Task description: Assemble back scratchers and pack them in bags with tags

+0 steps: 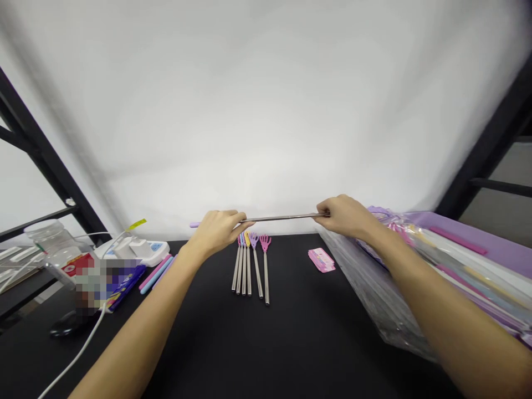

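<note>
My left hand (222, 226) and my right hand (343, 215) hold a back scratcher (282, 217) level above the far side of the black table. Its thin metal rod spans the gap between both closed hands. A lilac grip end sticks out to the left of my left hand. Whatever is at the rod's right end is hidden inside my right hand. Below lie several back scratchers (249, 266) in a row, with metal rods toward me and pink, blue, yellow and purple claw heads at the far end. Pink cards (321, 259) lie in a small stack below my right hand.
Pink, blue and purple tubes (155, 274) lie left, by a white power strip (153, 252), a blue packet (127, 285), a clear jar (62, 252) and a white cable (89, 338). At right, clear plastic bags (374, 299) sit by a lilac bin (477, 235). A white wall stands behind.
</note>
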The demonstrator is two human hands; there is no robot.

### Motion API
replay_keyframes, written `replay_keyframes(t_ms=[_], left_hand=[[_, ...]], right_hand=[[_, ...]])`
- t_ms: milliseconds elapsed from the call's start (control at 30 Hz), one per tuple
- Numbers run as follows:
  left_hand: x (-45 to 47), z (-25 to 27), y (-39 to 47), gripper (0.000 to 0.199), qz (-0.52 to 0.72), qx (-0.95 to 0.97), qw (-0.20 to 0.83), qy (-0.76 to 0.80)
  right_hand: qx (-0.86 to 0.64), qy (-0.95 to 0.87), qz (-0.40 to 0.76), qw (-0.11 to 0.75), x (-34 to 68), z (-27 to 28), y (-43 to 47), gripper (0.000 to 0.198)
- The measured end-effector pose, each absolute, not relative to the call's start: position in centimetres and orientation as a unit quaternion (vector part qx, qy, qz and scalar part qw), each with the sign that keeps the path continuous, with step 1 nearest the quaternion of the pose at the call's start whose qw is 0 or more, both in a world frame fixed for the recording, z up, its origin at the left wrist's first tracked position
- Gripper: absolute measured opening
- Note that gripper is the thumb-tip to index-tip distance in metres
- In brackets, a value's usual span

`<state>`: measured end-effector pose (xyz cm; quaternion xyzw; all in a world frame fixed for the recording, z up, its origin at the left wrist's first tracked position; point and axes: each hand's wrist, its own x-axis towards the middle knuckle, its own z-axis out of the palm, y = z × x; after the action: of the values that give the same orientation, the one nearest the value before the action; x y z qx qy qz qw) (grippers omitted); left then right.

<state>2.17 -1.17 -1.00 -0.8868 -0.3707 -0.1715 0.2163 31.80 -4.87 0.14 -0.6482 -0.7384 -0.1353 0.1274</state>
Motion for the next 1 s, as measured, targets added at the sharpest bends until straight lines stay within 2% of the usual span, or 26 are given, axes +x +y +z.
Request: replay_keyframes(t_ms=[133,267,400,500,767,900,1000], left_hand=[[3.0,-2.1,-1.5,0.044,-0.171,-0.91,0.133,-0.352],[4.0,-2.8,-2.2,0.035,-0.216,-0.925,0.066,-0.305],[2.4,-2.4,-1.5,0.034,-0.2,-0.923,0.085,-0.316],[2.0,-2.3,-1.3,0.038,-0.185,-0.907,0.11,-0.363],[3.7,-2.9,-2.2,0.032,-0.17,-0.926,0.067,-0.331],[1.1,-2.1,-1.2,0.03,-0.182,-0.92,0.054,-0.342],[1.1,-2.0,-1.4,0.032,-0.185,-0.928,0.05,-0.318]], right_hand=[[-0.645,-0.737,-0.174,0.103,30.0,-0.2,-4.9,0.021],[-0.63,-0.751,-0.178,0.084,28.8,-0.4,-4.8,0.023],[-0.643,-0.743,-0.168,0.083,30.7,-0.2,-4.5,0.029],[-0.652,-0.735,-0.17,0.076,30.6,-0.5,-4.5,0.026],[-0.58,-0.797,-0.156,0.063,27.0,-1.5,-4.8,0.022],[-0.615,-0.758,-0.217,0.033,29.1,-1.1,-4.7,0.038],[-0.62,-0.759,-0.192,0.059,28.9,-1.6,-4.8,0.044]])
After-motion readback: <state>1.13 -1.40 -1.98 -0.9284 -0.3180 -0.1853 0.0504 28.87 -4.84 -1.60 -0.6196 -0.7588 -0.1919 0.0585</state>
